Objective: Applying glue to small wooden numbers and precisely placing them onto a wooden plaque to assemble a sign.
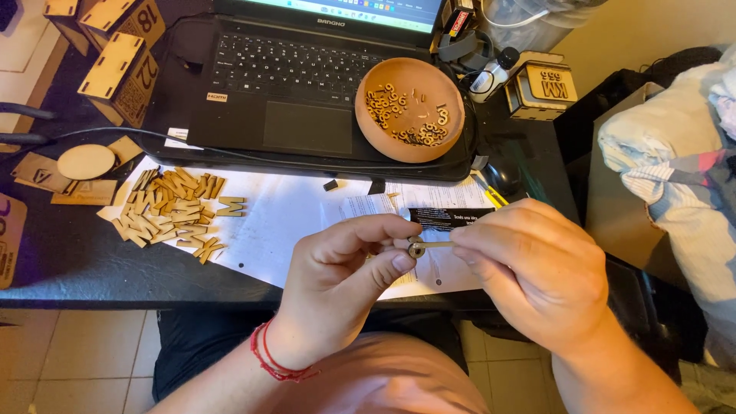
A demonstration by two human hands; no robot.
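Observation:
My left hand (345, 268) pinches a small wooden ring-shaped piece (416, 249) between thumb and forefinger, just above the desk's front edge. My right hand (537, 268) holds a thin stick (437, 244) whose tip touches that piece. A red string bracelet circles my left wrist. A round brown bowl (368, 123) with several small wooden cut-out pieces rests on the open laptop (299, 84). A pile of wooden letters (172, 211) lies on white paper (284, 222) to the left.
Wooden boxes (123, 73) stand at the back left, a wooden disc (86, 162) and flat offcuts beside them. A small bottle (491, 73), a small wooden box (540, 90) and a computer mouse (502, 176) sit at the right. Bedding (675, 169) lies at far right.

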